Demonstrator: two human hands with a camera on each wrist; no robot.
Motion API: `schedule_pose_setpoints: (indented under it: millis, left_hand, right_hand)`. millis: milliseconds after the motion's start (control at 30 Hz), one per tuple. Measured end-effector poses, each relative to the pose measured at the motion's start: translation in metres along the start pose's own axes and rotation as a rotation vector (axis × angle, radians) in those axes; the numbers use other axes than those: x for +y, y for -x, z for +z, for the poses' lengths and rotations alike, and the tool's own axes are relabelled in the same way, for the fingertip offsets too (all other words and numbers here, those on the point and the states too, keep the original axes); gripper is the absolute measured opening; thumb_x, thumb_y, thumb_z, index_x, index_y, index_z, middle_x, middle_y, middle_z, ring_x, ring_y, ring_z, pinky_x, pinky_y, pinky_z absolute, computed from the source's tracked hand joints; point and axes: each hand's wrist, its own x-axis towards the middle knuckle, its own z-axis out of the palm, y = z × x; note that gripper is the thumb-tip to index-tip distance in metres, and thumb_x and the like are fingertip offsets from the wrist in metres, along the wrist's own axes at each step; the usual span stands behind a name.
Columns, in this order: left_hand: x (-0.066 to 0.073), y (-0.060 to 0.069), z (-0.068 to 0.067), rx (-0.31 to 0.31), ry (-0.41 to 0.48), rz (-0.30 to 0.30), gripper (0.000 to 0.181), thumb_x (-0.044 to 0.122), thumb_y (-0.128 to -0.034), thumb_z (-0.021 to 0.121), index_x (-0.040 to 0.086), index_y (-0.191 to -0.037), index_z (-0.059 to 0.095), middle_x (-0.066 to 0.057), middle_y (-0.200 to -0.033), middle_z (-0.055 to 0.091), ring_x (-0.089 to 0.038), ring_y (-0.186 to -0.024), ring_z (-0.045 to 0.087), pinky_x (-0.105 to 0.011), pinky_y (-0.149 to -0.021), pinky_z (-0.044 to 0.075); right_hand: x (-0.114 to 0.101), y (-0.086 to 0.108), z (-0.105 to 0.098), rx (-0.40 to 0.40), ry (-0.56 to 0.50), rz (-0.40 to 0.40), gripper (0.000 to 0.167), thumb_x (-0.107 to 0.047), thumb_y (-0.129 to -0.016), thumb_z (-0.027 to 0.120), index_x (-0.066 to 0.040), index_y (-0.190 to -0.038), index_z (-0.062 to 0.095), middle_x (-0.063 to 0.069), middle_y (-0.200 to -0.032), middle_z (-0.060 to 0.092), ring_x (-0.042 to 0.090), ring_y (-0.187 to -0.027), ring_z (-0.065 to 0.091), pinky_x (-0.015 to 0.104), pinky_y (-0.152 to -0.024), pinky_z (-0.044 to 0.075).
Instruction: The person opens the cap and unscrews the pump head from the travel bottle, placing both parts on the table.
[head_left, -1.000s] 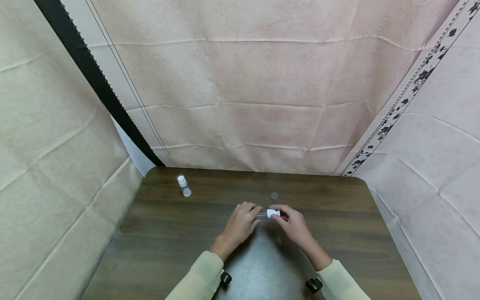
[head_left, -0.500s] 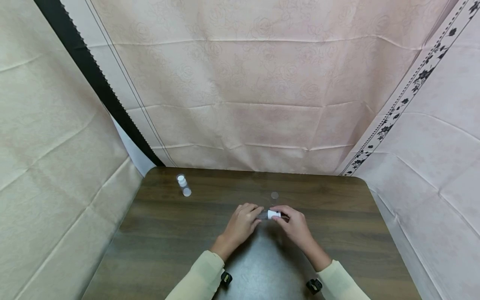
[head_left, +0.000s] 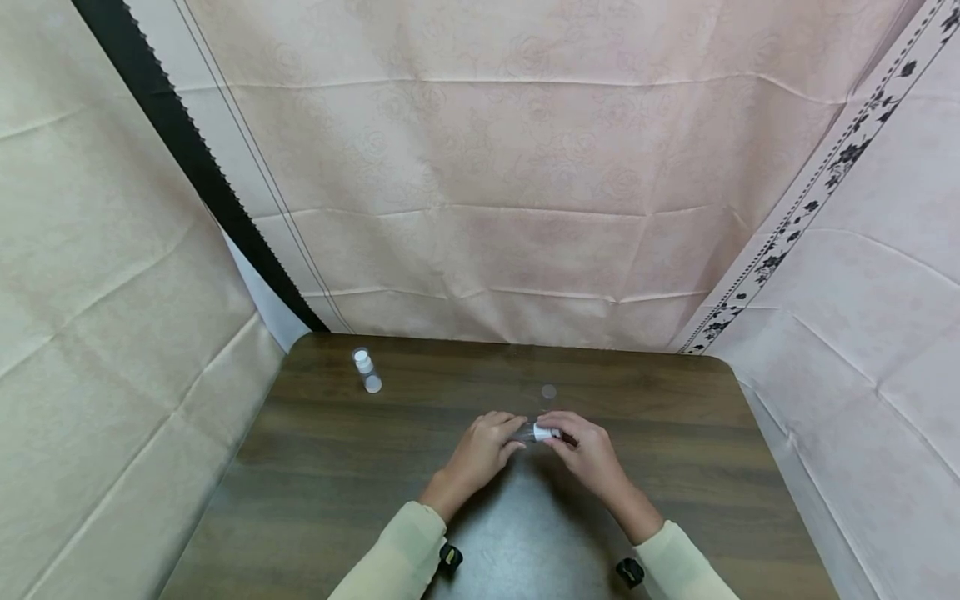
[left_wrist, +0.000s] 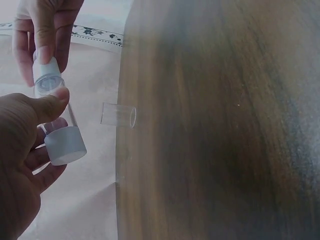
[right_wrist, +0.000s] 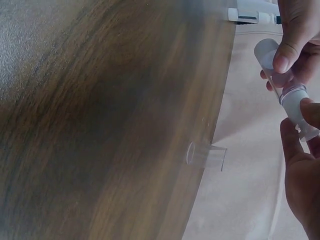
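Head view seemingly hides bottle base (left_wrist: 66,146).

- We see a dark brown wood-grain table (head_left: 315,500), its far corners rounded.
- Behind its far edge we note a pale pink cloth (head_left: 487,150), hanging like a wall; faint rose pattern, level fold creases.
- On our left, a cream cloth (head_left: 112,333), diagonally creased.
- Between these two, a black band (head_left: 197,167) with a toothed edge slants down toward the table; beside it, a white strip (head_left: 234,117) bearing thin dark lines.
- On our right, a whitish cloth (head_left: 847,400), edged by a black floral border (head_left: 795,225).
- Light: we record a cool, greyish sheen (head_left: 517,533) on the near tabletop.
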Motion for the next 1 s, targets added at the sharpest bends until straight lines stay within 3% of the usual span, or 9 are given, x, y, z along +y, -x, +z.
schedule_pose_setpoints:
  millis: [167,333,500,600,833,1000]
  left_hand:
    - [0.0001,-0.0003,-0.0005,0.011,0.004,0.001,0.041,0.020,-0.0888,0.082,0.008,-0.127,0.072,-0.004,-0.116,0.075,-0.019,-0.106,0.070,-0.039,-0.091,0.058]
    - [-0.0008,0.0000,-0.0008,0.036,-0.033,0.014,0.042,0.024,-0.0891,0.082,0.009,-0.127,0.073,-0.003,-0.115,0.075,-0.018,-0.105,0.070,-0.037,-0.088,0.057]
    - [-0.0028,0.0004,-0.0004,0.080,-0.078,0.039,0.041,0.024,-0.0876,0.083,0.009,-0.125,0.074,-0.003,-0.114,0.075,-0.018,-0.103,0.069,-0.035,-0.085,0.057]
    - [-0.0023,-0.0003,-0.0004,0.100,-0.095,0.059,0.040,0.021,-0.0862,0.085,0.008,-0.123,0.075,-0.003,-0.112,0.075,-0.018,-0.101,0.069,-0.035,-0.085,0.057]
    - [0.0010,-0.0013,-0.0001,0.100,-0.179,0.084,0.038,0.022,-0.0873,0.085,0.011,-0.123,0.076,-0.002,-0.111,0.075,-0.015,-0.100,0.068,-0.031,-0.084,0.056]
    - [0.0018,-0.0016,0.0042,0.141,-0.234,0.142,0.036,0.021,-0.0863,0.086,0.009,-0.119,0.076,-0.002,-0.107,0.075,-0.015,-0.098,0.068,-0.031,-0.083,0.056]
  right_hand:
    - [0.0002,0.0005,0.0000,-0.001,-0.031,-0.007,0.030,0.000,-0.087,0.080,-0.012,-0.114,0.077,0.001,-0.124,0.072,0.019,-0.107,0.072,0.033,-0.080,0.062]
    - [0.0005,0.0008,-0.0004,-0.011,-0.039,0.002,0.043,-0.002,-0.086,0.082,-0.012,-0.126,0.072,0.004,-0.132,0.069,0.021,-0.114,0.070,0.036,-0.083,0.062]
    - [-0.0005,0.0009,-0.0011,-0.012,-0.081,0.054,0.050,-0.005,-0.087,0.082,-0.012,-0.134,0.068,0.008,-0.136,0.067,0.026,-0.119,0.067,0.040,-0.088,0.061]
    - [-0.0017,0.0012,-0.0021,0.000,-0.124,0.141,0.043,-0.007,-0.091,0.079,-0.012,-0.132,0.068,0.008,-0.132,0.068,0.026,-0.115,0.070,0.036,-0.087,0.061]
    - [-0.0039,-0.0024,-0.0022,-0.010,-0.182,0.435,0.032,-0.023,-0.100,0.071,-0.017,-0.131,0.070,0.005,-0.124,0.073,0.021,-0.106,0.072,0.029,-0.086,0.060]
    - [-0.0019,-0.0039,0.0007,-0.051,-0.296,0.536,0.033,-0.021,-0.101,0.068,-0.009,-0.131,0.069,0.012,-0.120,0.071,0.022,-0.102,0.072,0.034,-0.083,0.062]
